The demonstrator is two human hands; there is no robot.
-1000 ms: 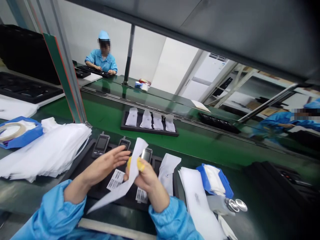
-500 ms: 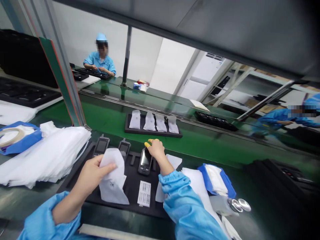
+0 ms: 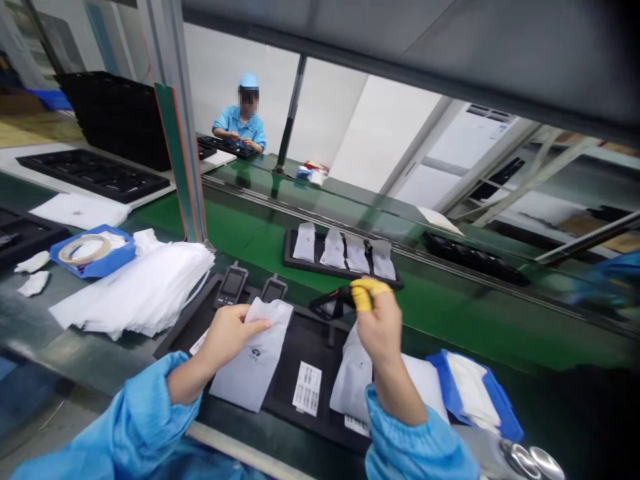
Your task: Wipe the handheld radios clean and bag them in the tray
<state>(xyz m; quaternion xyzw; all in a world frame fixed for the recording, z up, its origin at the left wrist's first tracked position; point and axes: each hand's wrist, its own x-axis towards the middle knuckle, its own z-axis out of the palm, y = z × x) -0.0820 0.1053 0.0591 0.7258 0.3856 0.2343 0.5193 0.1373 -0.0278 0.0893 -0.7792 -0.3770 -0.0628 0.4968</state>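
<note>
My left hand point(image 3: 227, 337) pinches the upper part of a white plastic bag point(image 3: 253, 377) with a printed mark; it hangs over a black foam tray point(image 3: 283, 397). My right hand point(image 3: 383, 330), with yellow finger cots, grips a black handheld radio point(image 3: 329, 307), tilted on its side above the tray's far edge. Two more radios, one with its screen showing point(image 3: 233, 283) and one partly behind the bag point(image 3: 274, 289), rest in the tray. A label sheet point(image 3: 307, 389) lies at its front. Beside my right wrist is another white bag point(image 3: 350, 377), partly hidden.
A pile of white bags point(image 3: 135, 293) and a blue box point(image 3: 117, 252) with a tape roll stand left. Another blue box point(image 3: 505, 407) is right. Beyond, a black tray point(image 3: 345, 272) bears several bagged items on the green belt. A metal post point(image 3: 175, 127) rises left; a co-worker point(image 3: 240, 123) sits behind.
My right hand has lifted the radio out of the tray and turned it sideways. The bag in my left hand now hangs flatter, its print facing me. The view has shifted left.
</note>
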